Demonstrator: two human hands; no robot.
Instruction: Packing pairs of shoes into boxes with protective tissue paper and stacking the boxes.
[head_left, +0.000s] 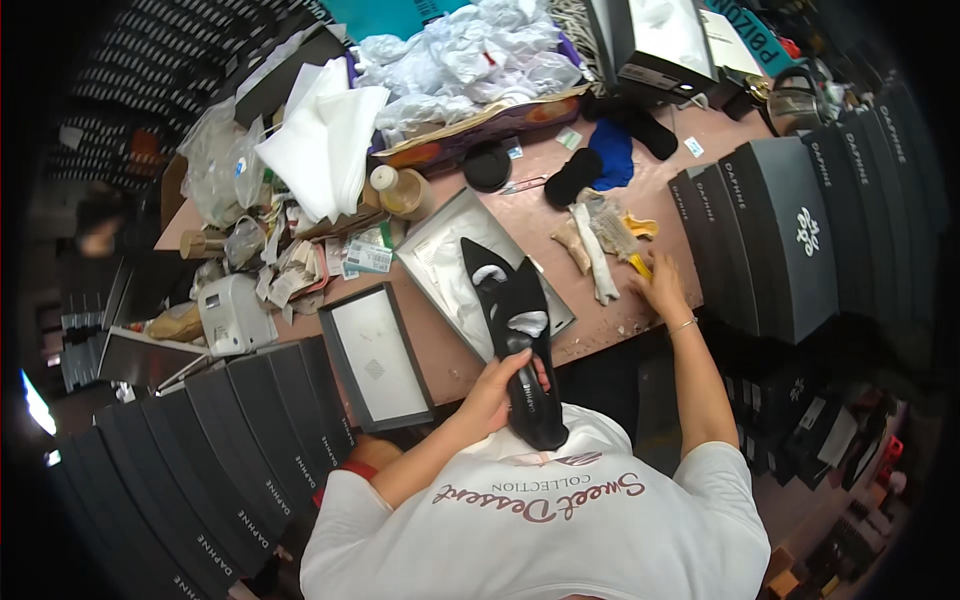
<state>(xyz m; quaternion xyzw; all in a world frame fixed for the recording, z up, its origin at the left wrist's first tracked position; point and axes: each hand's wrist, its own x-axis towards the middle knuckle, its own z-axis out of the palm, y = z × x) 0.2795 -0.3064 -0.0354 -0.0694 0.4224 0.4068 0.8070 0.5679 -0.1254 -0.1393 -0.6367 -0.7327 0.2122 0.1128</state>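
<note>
My left hand (492, 392) is closed around a pair of black pointed-toe shoes (535, 395), held together close to my shirt. Their toes point away from me, and white stuffing shows inside them. Beyond my left hand, an open grey shoe box (450, 262) lined with white paper lies partly beneath the shoes. On the right, my right hand (660, 287) reaches over the table, its fingers at the yellow handle of a brush-like tool (638, 264). A pale cloth roll (597, 255) and a yellow cloth (640, 227) lie beside that tool.
A grey box lid (378, 355) lies left of the shoe box. Dark shoe boxes stand in rows at left (250, 440) and right (765, 235). At the back are a bin of crumpled white paper (465, 60), white sheets (322, 140), a jar (402, 190) and a white printer-like device (236, 315).
</note>
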